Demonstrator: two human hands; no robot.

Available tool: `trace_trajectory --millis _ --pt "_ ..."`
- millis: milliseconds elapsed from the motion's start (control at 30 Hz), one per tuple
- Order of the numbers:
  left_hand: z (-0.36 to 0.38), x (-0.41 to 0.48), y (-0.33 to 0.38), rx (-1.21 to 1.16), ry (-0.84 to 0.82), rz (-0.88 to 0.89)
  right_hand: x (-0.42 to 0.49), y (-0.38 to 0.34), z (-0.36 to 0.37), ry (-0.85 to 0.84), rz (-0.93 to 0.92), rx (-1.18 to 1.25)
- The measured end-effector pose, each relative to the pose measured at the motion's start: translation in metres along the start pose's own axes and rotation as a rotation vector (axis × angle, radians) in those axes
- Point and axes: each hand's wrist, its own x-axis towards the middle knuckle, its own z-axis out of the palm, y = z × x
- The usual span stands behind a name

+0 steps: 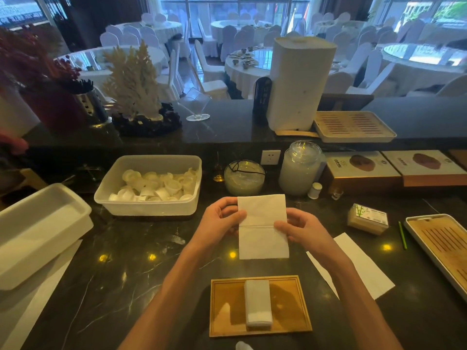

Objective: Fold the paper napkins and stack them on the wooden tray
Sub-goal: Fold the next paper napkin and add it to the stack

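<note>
White paper is what you hold at the centre of the frame: a soft rectangular paper napkin (pixel 262 226) raised above the dark marble counter (pixel 141 248), with one crease running across its middle. Your left hand (pixel 219 222) pinches its left edge at that crease, thumb on the face and fingers behind; your right hand (pixel 299 227) does the same on the right edge. Both hands are closed on the sheet, not flat or spread.

Below, at the bottom centre, sits the shallow rectangular wooden tray (pixel 285 322), and along its middle lies a narrow stack of folded white napkins (pixel 257 305). Some work looks done, then, and you appear to be partway through folding the next piece.

To the right of your forearm, a long white paper strip (pixel 364 271) lies flat on the counter; whether it is another napkin waiting, I cannot tell. A small packet with green printing (pixel 367 218) sits further up on the right, possibly the supply.

Judging by the narrow shape on the tray, your sheet needs more folding. Bring the halves together along the existing crease, line up the edges, press the fold, then reduce it to match the stack's width. After that, lower it squarely on top so the stack stays straight.
</note>
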Motion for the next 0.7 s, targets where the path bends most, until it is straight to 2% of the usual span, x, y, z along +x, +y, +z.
trace_trajectory --millis 167,467,700 --pt "-0.0002 -0.0025 -0.0006 0.005 -0.060 -0.032 0.0015 0.0004 0.0058 0.082 -0.020 0.051" --pt "-0.0024 -0.0055 -0.0040 0.027 0.002 0.032 0.0013 -0.0060 0.0052 0.076 -0.022 0.055" --pt "-0.0008 -0.0072 -0.0006 0.003 -0.075 0.075 0.0056 -0.0055 0.0016 0.068 -0.022 0.050"
